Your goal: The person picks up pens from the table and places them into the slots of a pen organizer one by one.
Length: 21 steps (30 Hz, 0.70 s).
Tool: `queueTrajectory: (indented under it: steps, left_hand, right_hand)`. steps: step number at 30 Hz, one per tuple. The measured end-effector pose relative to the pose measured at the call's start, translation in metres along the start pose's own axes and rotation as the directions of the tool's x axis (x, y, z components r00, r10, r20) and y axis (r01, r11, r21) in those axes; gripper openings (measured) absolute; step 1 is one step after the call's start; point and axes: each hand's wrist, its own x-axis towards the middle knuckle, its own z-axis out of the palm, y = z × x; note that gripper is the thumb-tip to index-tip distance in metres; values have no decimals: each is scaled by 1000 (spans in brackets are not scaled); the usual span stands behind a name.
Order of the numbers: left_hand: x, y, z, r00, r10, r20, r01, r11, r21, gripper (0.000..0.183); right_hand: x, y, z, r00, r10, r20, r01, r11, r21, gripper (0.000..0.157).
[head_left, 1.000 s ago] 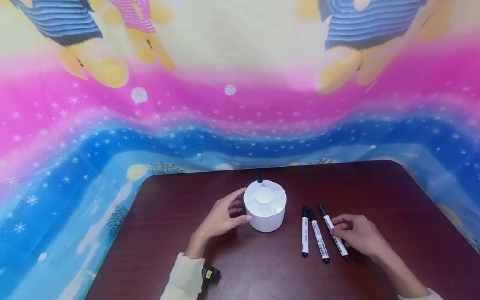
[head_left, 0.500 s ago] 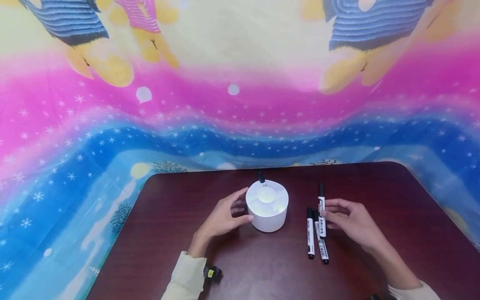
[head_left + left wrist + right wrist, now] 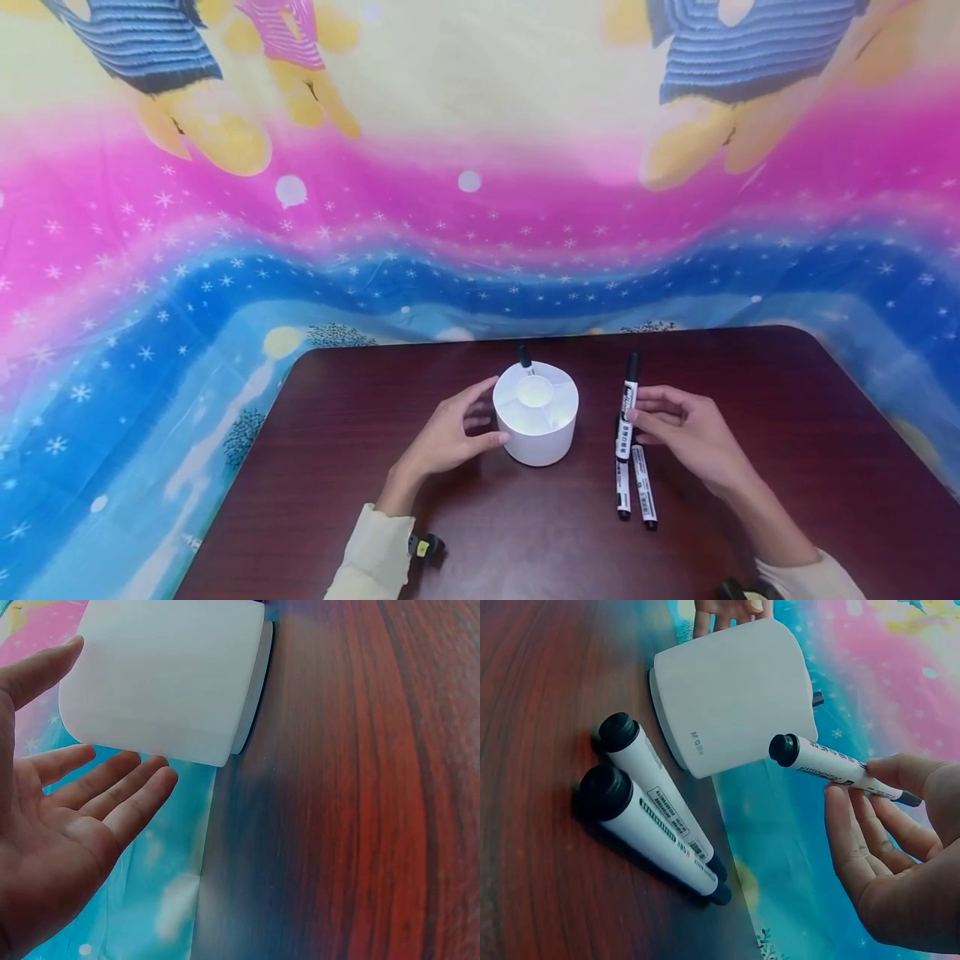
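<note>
A round white pen holder (image 3: 536, 442) with divided compartments stands on the table, one black-capped marker (image 3: 525, 358) upright in its back section. My left hand (image 3: 448, 435) rests at the holder's left side, thumb and fingers spread around it; in the left wrist view the fingers (image 3: 139, 799) are nearly straight along the white wall. Raised right of the holder, a white marker with a black cap (image 3: 829, 763) is pinched between the thumb and fingers of my right hand (image 3: 693, 433). Two similar markers, one (image 3: 623, 492) partly covered by the held one and another (image 3: 645, 492), lie below it.
The dark red-brown table (image 3: 337, 467) has rounded far corners. Behind it hangs a colourful printed cloth (image 3: 480, 233) with snowflakes. A small black device (image 3: 426, 547) is strapped at the left wrist, and another (image 3: 746, 590) shows near the right sleeve.
My right hand has lifted the rightmost marker off the table and carried it left, turning it more upright above the other two. My left hand stays at the pen holder.
</note>
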Motion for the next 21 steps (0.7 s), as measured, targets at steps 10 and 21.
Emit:
queueTrajectory:
  steps: [10, 21]
  left_hand:
    - [0, 0, 1, 1000, 2, 1, -2, 1000, 6, 88]
    - [0, 0, 2, 1000, 0, 7, 0, 1000, -4, 88]
  right_hand:
    - [5, -6, 4, 1000, 6, -1, -6, 1000, 23, 49]
    - [15, -10, 13, 998, -49, -33, 52, 991, 120, 43]
